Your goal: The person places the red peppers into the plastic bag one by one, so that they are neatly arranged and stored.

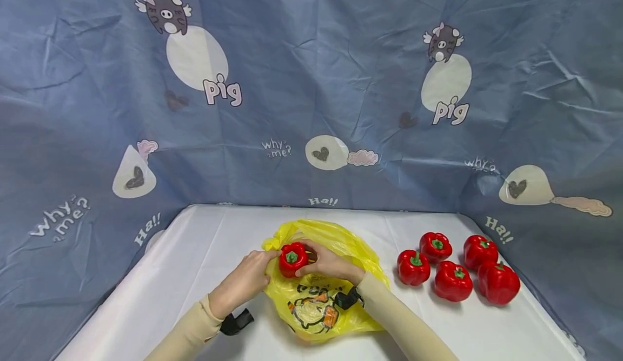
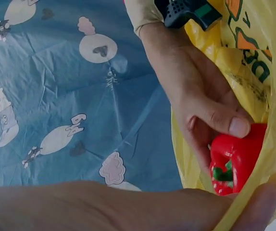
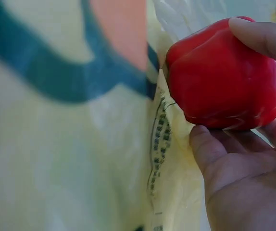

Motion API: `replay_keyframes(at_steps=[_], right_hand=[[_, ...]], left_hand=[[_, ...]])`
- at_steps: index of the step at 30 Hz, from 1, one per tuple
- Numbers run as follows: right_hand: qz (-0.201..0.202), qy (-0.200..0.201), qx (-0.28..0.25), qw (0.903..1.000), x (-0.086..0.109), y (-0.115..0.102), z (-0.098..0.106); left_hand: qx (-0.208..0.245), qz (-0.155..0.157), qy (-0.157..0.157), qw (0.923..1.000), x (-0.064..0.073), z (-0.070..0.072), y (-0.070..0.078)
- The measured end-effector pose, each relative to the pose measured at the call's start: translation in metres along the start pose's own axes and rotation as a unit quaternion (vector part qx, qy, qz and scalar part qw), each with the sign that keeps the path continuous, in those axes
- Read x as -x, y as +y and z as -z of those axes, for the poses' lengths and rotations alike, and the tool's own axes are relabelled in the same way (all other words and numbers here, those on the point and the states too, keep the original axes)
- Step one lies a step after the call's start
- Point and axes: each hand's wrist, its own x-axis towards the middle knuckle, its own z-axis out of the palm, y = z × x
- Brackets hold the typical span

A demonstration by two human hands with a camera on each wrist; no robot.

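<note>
A red bell pepper with a green stem is at the mouth of a yellow plastic bag. My right hand grips it, thumb on one side and fingers on the other. The right wrist view shows this pepper close up between the thumb and fingers of my right hand. My left hand holds the bag's left edge. In the left wrist view, that hand has its thumb over the yellow rim, just beside the pepper. Some left fingers are hidden.
Several more red bell peppers stand in a group at the right of the white table. A blue patterned cloth rises behind and along both sides. A cartoon is printed on the bag's front.
</note>
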Motion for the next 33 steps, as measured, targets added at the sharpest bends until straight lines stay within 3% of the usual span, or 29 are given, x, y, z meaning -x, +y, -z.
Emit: replay_keyframes(at_steps=[8,18,26,33], right_hand=[[0.002,-0.01,0.003,0.9999,-0.002,-0.005,-0.001],[-0.02,0.003,0.002,0.9998,0.0,0.001,-0.004],[-0.025,-0.021,-0.009,0.9994,-0.002,0.003,-0.004],[-0.042,-0.005,0.013,0.999,-0.001,0.005,0.002]], left_hand=[[0.027,0.013,-0.013,0.9995,-0.001,0.003,0.007],[0.017,0.025,0.03,0.9991,0.006,0.013,0.013],[0.001,0.03,0.015,0.9994,0.006,0.018,0.011],[-0.007,0.044,0.003,0.999,0.004,0.027,0.009]])
